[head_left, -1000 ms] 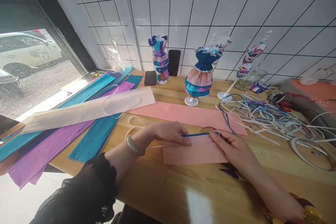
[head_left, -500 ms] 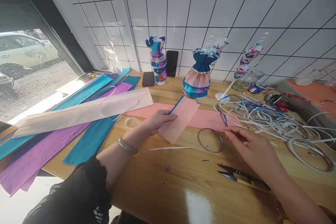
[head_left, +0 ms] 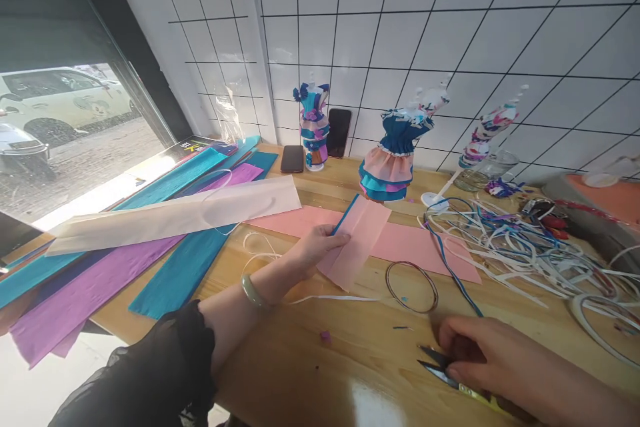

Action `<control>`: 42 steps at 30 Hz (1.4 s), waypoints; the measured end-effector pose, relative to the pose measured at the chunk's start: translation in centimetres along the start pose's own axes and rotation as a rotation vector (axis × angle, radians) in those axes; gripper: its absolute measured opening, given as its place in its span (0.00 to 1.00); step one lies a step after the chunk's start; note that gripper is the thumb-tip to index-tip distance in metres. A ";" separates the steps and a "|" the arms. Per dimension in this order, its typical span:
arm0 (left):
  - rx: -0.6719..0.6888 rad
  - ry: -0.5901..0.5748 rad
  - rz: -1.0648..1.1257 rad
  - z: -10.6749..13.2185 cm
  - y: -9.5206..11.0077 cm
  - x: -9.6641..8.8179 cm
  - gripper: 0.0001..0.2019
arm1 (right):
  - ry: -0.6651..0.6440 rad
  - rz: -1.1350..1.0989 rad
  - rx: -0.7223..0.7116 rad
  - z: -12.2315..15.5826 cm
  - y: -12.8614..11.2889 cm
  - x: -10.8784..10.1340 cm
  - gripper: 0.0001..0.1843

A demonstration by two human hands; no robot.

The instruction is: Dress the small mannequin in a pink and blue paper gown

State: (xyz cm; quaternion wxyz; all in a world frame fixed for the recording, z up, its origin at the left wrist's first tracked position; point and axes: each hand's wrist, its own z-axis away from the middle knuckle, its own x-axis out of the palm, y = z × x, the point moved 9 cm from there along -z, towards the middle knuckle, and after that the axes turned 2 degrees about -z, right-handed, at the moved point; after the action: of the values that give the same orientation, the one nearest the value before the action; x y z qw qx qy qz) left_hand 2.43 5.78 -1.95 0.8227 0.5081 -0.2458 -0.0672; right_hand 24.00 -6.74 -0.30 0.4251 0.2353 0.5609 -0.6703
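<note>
My left hand [head_left: 323,250] pinches a folded piece of pale pink crepe-like material [head_left: 363,240] with a blue strip [head_left: 346,213] along its upper left edge. Low on the right, my right hand [head_left: 480,353] is over a pair of thread snips [head_left: 443,373], thumb and index finger apart around the blades; a firm grip does not show. A dark blue ribbon [head_left: 455,277] runs from the tangled pile to just behind that hand. Between the hands lie a thin brown ring-shaped coil [head_left: 411,287] and a narrow white strip [head_left: 343,297].
Long pink [head_left: 425,250], cream [head_left: 175,213], purple [head_left: 100,280] and teal sheets [head_left: 185,270] spread leftward. Small dress forms in ruffled outfits [head_left: 387,167] stand by the tiled wall, near two phones [head_left: 292,159]. A tangle of white and blue strips [head_left: 530,247] covers the right side.
My right hand has let go of the blue ribbon and moved down to the snips. The ribbon now lies along the table. My left hand keeps the pink piece; the view has shifted slightly.
</note>
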 end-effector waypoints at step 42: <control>-0.031 -0.147 -0.033 2.3 -2.9 5.0 0.27 | 0.582 -0.323 -0.139 -1.5 -5.2 -1.3 0.15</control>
State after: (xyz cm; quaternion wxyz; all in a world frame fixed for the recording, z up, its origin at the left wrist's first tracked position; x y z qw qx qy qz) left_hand 6.08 0.80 -1.93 0.8090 0.4929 -0.2961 -0.1219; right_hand 20.07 -4.83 3.20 0.1507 0.2953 0.7331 -0.5939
